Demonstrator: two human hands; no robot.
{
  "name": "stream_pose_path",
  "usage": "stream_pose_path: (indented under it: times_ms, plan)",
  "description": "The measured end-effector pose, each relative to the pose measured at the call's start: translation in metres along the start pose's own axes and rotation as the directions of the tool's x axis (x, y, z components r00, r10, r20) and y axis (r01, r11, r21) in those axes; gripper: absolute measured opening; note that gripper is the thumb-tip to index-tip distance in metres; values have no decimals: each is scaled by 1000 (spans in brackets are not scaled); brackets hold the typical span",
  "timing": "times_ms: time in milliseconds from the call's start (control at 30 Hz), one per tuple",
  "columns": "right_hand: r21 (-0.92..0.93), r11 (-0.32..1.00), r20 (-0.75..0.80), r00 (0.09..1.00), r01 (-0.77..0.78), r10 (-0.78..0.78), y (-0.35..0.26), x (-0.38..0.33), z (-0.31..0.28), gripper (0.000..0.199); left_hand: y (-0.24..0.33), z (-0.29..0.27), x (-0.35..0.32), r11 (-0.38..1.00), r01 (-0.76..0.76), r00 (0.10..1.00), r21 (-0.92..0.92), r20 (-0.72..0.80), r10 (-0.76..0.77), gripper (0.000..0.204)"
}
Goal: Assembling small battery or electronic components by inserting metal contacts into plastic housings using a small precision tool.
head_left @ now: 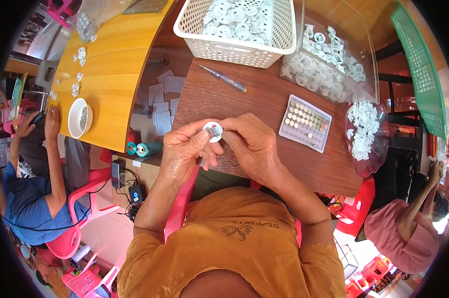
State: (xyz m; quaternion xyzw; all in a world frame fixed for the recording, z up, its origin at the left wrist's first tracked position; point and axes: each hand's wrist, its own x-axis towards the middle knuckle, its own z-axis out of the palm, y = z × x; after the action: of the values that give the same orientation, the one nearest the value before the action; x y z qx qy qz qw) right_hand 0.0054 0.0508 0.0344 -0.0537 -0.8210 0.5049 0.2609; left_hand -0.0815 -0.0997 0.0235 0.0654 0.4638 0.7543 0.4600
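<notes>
Over the near edge of the brown table, my left hand [187,146] pinches a small round white plastic part [212,132] with a grey centre. My right hand [249,141] is closed at that part's right side, its thumb and forefinger bent in against the rim. Whether something small sits between those right fingertips is hidden. Ahead of both hands lies a screwdriver [224,79] with a clear handle. To the right, a pale tray [304,141] holds rows of small round metal pieces.
At the back stand a white perforated basket [234,53] and a clear bin [329,82], both heaped with white plastic parts. A reddish bowl [366,166] of small white pieces is at the right edge. On the left, a co-worker sits by a yellow table [112,64] with a white bowl [74,124].
</notes>
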Motion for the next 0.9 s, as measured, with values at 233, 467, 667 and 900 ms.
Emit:
stream_pose_path:
  times_ms: [233, 467, 667, 900]
  plan:
    - [80, 989, -107, 986, -122, 131, -2, -9, -4, 13, 1, 19, 3, 997, 57, 998, -57, 19, -56, 39]
    - [19, 992, -143, 981, -127, 128, -2, -20, -11, 12, -12, 23, 7, 992, 99, 993, -84, 65, -94, 42]
    - [34, 986, -163, 972, -165, 168, -1, -30, -21, 12, -27, 33, 9, 988, 103, 993, -118, 66, -96, 40]
    - [-199, 980, -245, 969, -21, -28, 1, -46, -36, 17, -34, 47, 11, 981, 142, 986, -133, 104, -129, 37]
